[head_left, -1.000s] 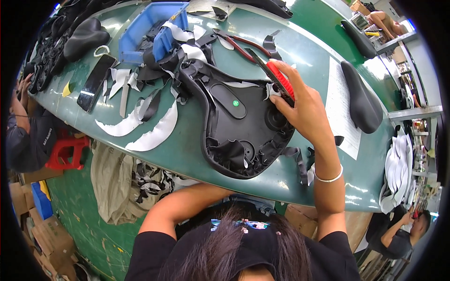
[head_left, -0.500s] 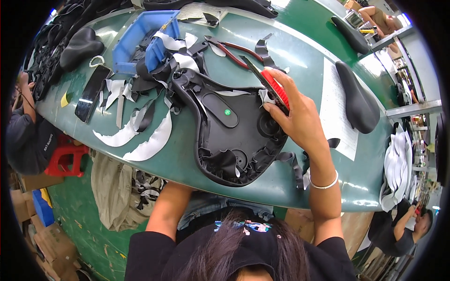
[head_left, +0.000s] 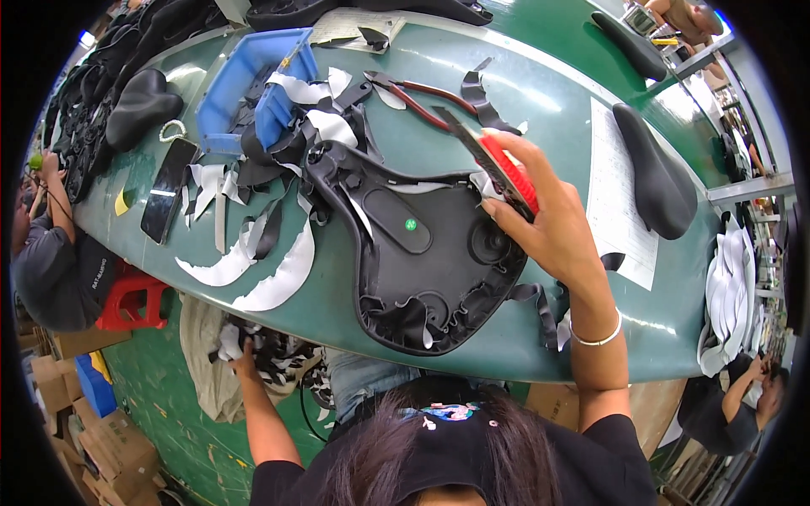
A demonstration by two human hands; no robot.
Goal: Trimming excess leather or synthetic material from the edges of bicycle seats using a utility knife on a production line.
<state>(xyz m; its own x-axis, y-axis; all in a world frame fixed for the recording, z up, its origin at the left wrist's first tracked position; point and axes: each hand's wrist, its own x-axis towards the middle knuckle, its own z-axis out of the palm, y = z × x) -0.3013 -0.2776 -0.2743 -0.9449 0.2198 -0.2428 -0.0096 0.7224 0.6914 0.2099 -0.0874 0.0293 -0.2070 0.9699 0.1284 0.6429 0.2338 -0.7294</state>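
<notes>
A black bicycle saddle (head_left: 456, 270) lies underside up on the table, its cover edge wrinkled around the rim. My right hand (head_left: 548, 211) is closed on a red-handled utility knife (head_left: 511, 175), its blade pointing up to the far left. The thumb and fingertips are at the saddle's right edge, beside a white bit of material (head_left: 484, 183). Down left, below the table edge, my left hand (head_left: 243, 361) is closed on pale scraps (head_left: 228, 341) at the mouth of a beige sack (head_left: 196, 354). Its fingers show only in part.
Pliers (head_left: 422, 99) with red handles lie beyond the saddle. A blue bin (head_left: 221, 105), white and black offcuts (head_left: 283, 270) and a phone (head_left: 169, 191) are on the left. Another saddle (head_left: 654, 173) rests on paper at the right. Other people sit at both sides.
My left hand has come out from beneath the table edge and moved down left to the sack, with pale scraps in it. My right hand stays at the saddle with the knife.
</notes>
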